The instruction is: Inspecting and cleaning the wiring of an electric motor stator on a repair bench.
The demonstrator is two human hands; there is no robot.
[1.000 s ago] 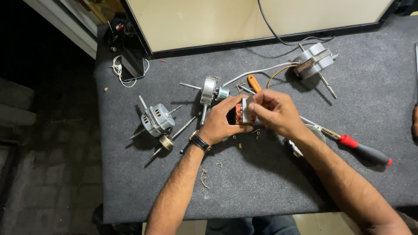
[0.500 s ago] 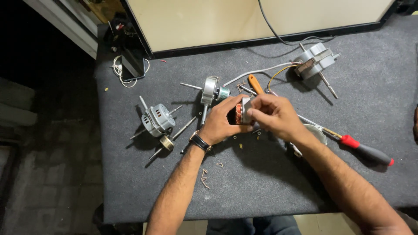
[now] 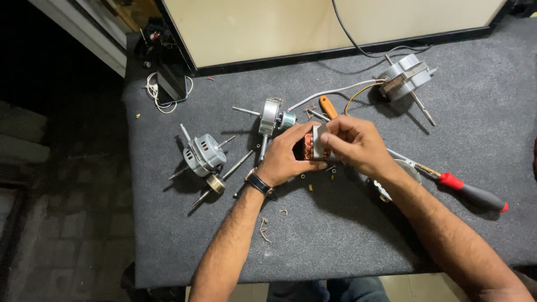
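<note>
Copper-wound motor stator (image 3: pixel 311 146) gripped between left hand (image 3: pixel 286 159) and right hand (image 3: pixel 358 146).

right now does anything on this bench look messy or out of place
Yes, mildly: wire scraps and small bits lie loose on the mat below the hands. The left hand and right hand hold a stator; other motors lie around them.
</note>
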